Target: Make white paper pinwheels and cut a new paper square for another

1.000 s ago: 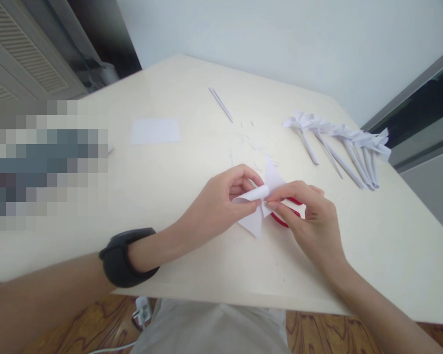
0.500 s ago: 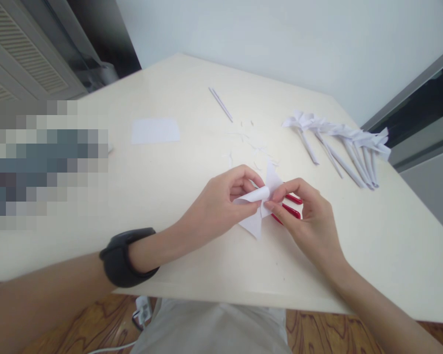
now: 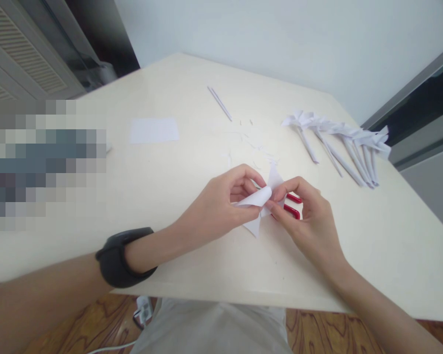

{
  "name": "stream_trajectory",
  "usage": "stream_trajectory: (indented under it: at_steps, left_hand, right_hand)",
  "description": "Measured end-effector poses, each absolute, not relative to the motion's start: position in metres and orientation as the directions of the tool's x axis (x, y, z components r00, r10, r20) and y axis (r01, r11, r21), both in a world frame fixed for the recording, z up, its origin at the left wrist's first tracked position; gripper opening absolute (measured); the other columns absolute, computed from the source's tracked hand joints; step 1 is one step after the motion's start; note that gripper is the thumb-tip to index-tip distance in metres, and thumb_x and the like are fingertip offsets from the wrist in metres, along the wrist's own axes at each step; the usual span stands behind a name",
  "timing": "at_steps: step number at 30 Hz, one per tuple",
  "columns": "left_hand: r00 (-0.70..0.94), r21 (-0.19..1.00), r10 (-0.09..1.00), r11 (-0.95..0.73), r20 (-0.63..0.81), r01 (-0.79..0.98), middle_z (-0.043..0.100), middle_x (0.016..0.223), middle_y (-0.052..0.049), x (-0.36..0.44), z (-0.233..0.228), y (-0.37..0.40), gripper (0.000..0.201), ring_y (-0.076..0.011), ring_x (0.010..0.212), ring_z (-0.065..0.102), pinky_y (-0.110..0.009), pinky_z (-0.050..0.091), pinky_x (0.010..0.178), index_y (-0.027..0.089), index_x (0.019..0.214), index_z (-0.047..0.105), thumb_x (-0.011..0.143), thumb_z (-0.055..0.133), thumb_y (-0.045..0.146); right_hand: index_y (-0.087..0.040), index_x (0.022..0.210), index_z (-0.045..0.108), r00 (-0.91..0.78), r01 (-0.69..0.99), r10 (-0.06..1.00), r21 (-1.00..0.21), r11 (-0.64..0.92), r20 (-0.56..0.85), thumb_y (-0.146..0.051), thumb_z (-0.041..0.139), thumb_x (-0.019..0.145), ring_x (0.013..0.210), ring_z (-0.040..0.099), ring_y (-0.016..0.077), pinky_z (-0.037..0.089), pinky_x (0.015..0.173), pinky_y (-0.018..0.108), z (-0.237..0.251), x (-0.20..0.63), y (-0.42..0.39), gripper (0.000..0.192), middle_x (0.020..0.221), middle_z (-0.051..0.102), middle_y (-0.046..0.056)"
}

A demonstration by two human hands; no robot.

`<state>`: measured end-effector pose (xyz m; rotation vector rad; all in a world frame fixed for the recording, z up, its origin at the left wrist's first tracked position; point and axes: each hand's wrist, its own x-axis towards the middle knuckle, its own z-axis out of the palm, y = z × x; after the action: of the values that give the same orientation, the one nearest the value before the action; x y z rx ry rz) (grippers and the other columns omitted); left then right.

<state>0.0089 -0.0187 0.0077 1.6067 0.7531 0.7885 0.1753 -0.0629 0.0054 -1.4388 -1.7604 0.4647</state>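
My left hand (image 3: 216, 206) and my right hand (image 3: 309, 221) meet over the middle of the cream table (image 3: 170, 196), both pinching a white cut paper piece (image 3: 260, 206) with pointed flaps. One flap is curled over toward its centre between my fingertips. A black band sits on my left wrist (image 3: 123, 256). Red-handled scissors (image 3: 292, 205) lie on the table under my right hand, mostly hidden by it.
Several finished paper pinwheels on rolled paper sticks (image 3: 339, 142) lie in a row at the right. A thin paper stick (image 3: 220, 103) lies at the back, a white paper rectangle (image 3: 154, 130) to the left, and small paper scraps (image 3: 251, 145) beyond my hands.
My right fingers have curled in closer on the paper, uncovering more of the red scissor handles. The curled flap has been pressed nearer the centre. My left hand has stayed in place.
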Motion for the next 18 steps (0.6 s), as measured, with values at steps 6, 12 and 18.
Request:
stream_trajectory:
  at_steps: [6, 12, 18]
  left_hand:
    - [0.561, 0.983, 0.821, -0.174, 0.109, 0.064, 0.058, 0.085, 0.001, 0.008, 0.007, -0.018, 0.02, -0.0119, 0.082, 0.058, -0.023, 0.046, 0.071, 0.019, 0.093, 0.049, 0.076, 0.054, 0.01]
    - [0.541, 0.979, 0.835, -0.181, 0.103, 0.093, 0.059, 0.088, 0.0, 0.008, 0.008, -0.017, 0.021, -0.0134, 0.084, 0.059, -0.023, 0.045, 0.069, 0.02, 0.094, 0.051, 0.075, 0.055, 0.012]
    - [0.5, 0.977, 0.862, -0.172, 0.087, 0.125, 0.06, 0.09, -0.001, 0.007, 0.009, -0.016, 0.019, -0.0158, 0.086, 0.059, -0.023, 0.045, 0.067, 0.019, 0.09, 0.052, 0.073, 0.055, 0.012]
  right_hand:
    - [-0.021, 0.075, 0.049, -0.047, 0.707, 0.918, -0.636, 0.31, 0.395, -0.015, 0.061, 0.077, 0.074, 0.054, 0.0129, 0.036, 0.08, 0.034, 0.007, 0.173, -0.064, 0.013, 0.076, 0.058, -0.005]
    - [-0.022, 0.078, 0.049, -0.045, 0.716, 0.898, -0.614, 0.334, 0.437, -0.015, 0.061, 0.077, 0.073, 0.054, 0.0144, 0.035, 0.078, 0.035, 0.006, 0.173, -0.064, 0.014, 0.078, 0.057, -0.003]
    - [-0.024, 0.091, 0.053, 0.095, 0.685, 0.839, -0.647, 0.336, 0.536, -0.018, 0.055, 0.082, 0.091, 0.053, 0.0199, 0.039, 0.078, 0.036, 0.007, 0.187, -0.059, 0.011, 0.095, 0.057, 0.003]
